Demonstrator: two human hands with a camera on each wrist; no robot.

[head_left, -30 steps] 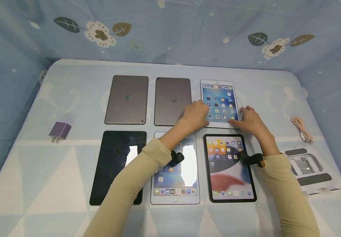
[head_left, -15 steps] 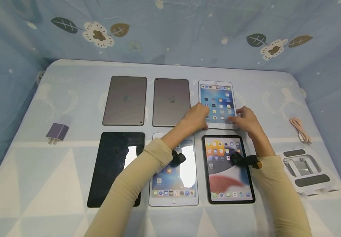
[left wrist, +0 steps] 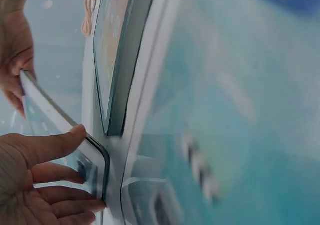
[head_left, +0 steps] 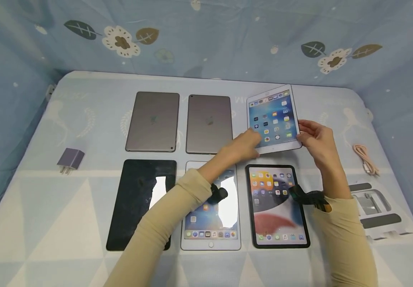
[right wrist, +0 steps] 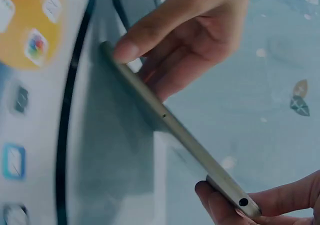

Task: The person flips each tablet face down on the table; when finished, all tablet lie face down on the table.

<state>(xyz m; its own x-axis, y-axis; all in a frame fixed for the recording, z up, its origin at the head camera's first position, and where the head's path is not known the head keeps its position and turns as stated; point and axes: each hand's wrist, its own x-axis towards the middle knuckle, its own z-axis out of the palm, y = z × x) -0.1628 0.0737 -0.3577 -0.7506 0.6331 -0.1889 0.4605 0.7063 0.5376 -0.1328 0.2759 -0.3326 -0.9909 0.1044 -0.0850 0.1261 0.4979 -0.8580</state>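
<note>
Tablet point(head_left: 273, 116), tilted, between left hand point(head_left: 243, 146) and right hand point(head_left: 320, 145)

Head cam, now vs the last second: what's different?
White tablet went from lying in the back row to tilted, its right side raised and swung up and rightward in view. Right hand rose with it, gripping its right edge; left hand stays at its lower left. Nothing let go. Unmoved: black-framed tablet, purple charger, coiled cable.
</note>
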